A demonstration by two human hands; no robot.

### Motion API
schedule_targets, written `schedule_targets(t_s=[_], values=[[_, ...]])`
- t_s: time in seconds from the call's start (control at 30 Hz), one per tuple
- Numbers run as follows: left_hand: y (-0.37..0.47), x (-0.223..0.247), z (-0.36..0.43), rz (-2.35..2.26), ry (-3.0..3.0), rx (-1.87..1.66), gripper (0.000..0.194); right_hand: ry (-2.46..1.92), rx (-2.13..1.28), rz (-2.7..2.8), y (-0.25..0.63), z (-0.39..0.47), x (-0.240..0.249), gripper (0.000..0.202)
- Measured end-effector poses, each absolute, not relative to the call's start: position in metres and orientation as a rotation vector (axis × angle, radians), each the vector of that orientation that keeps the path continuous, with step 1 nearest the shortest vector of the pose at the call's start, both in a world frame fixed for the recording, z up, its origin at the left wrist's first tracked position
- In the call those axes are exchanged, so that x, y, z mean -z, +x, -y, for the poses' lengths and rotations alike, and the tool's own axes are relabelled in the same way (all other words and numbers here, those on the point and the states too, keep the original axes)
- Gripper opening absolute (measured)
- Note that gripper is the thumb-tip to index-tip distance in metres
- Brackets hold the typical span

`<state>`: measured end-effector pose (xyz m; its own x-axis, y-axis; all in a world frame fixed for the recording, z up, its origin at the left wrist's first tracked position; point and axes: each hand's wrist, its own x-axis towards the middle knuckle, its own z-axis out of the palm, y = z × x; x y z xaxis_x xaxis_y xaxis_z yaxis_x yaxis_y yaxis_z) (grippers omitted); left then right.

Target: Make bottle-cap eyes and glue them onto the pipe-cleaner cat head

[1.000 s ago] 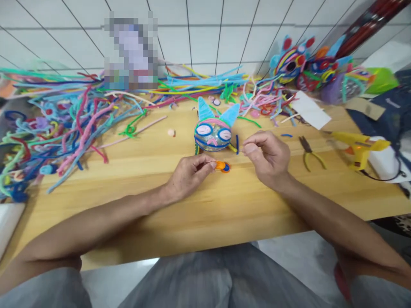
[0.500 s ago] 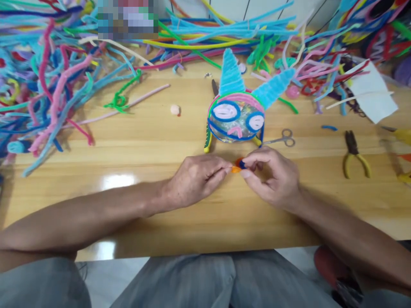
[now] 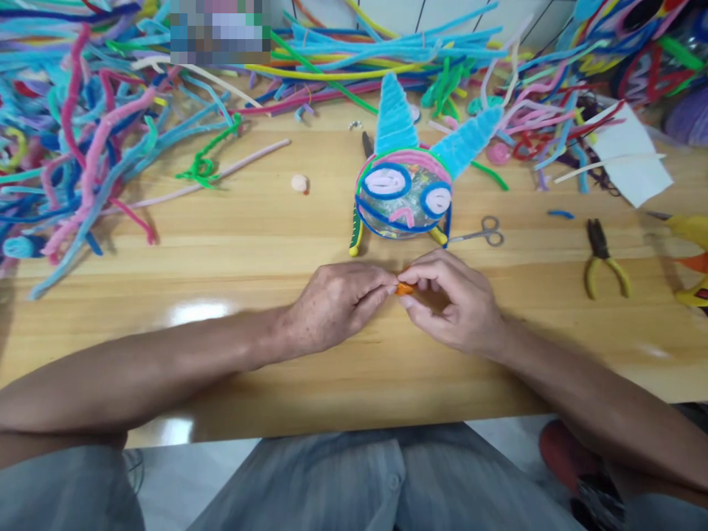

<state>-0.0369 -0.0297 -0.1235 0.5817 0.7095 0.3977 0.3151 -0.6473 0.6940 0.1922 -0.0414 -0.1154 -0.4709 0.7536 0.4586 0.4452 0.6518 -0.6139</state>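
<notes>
Space between my left hand (image 3: 335, 306) and right hand (image 3: 464, 306) has narrowed: both now pinch the small orange piece (image 3: 405, 289), fingertips nearly together, likely giving me steadier control.

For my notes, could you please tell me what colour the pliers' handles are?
The handles are yellow, best seen in the head view.

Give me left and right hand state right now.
Left hand: closed, fingertips pinching the small orange piece.
Right hand: thumb and fingertips closed on the same piece, palm hollow.
</notes>
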Motion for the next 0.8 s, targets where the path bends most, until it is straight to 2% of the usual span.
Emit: schedule_targets(t_s=[0.8], values=[[-0.0361, 0.122, 0.0291, -0.799, 2.23, -0.918, 0.015, -0.963, -0.524, 2.123, 0.1954, 0.0414, 0.1162, 0.025]])
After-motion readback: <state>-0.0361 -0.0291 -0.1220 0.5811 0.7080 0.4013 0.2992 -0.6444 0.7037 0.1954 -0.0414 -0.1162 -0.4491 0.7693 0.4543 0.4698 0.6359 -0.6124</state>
